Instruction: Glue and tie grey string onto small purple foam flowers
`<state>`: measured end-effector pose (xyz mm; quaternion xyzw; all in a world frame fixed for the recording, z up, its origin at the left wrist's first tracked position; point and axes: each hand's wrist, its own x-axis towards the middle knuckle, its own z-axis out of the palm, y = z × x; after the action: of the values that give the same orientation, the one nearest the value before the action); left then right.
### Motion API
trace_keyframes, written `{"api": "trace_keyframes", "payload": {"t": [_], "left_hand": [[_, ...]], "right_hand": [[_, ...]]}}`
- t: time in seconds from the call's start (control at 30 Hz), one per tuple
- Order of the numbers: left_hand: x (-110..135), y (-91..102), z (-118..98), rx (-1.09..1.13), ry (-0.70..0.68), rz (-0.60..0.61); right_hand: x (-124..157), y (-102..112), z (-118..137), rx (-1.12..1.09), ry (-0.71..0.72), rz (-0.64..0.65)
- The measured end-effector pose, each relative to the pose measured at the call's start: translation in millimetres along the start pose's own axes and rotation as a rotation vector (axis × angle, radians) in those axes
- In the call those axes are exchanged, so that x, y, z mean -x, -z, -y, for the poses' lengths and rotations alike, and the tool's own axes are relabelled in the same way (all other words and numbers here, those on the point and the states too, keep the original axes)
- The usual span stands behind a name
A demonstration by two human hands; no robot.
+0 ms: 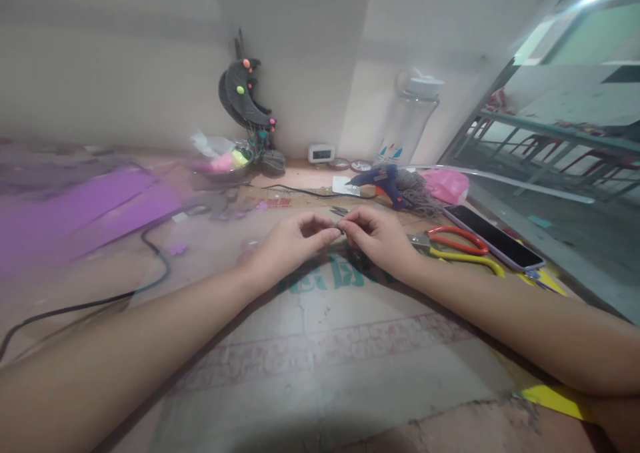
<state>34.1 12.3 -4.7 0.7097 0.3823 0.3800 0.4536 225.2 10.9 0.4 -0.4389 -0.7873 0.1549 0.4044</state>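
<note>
My left hand (293,239) and my right hand (380,236) meet fingertip to fingertip above the cardboard sheet (320,346). Both are pinched closed on a tiny dark object (341,227) between them, too small to name. Just right of my right hand lie pliers with red and yellow handles (460,246) and a phone (493,237). A blue glue gun (381,179) rests beyond my hands beside a tangle of grey yarn (417,189).
Purple foam sheets (75,213) and a black cable (150,253) lie at the left. At the back wall stand a dark crescent figure with coloured dots (243,96), a bowl of bright bits (225,163), a small clock (321,153) and a clear bottle (413,119). Glass panel on the right.
</note>
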Motion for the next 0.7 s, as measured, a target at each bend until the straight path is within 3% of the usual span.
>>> {"api": "trace_keyframes", "payload": {"t": [0.33, 0.7], "left_hand": [[-0.7, -1.2, -0.5, -0.112, -0.009, -0.034], [-0.7, 0.5, 2.0, -0.060, -0.027, -0.032]], "right_hand": [[0.4, 0.2, -2.0, 0.050, 0.096, 0.020], [2.4, 1.7, 0.0, 0.108, 0.116, 0.023]]}}
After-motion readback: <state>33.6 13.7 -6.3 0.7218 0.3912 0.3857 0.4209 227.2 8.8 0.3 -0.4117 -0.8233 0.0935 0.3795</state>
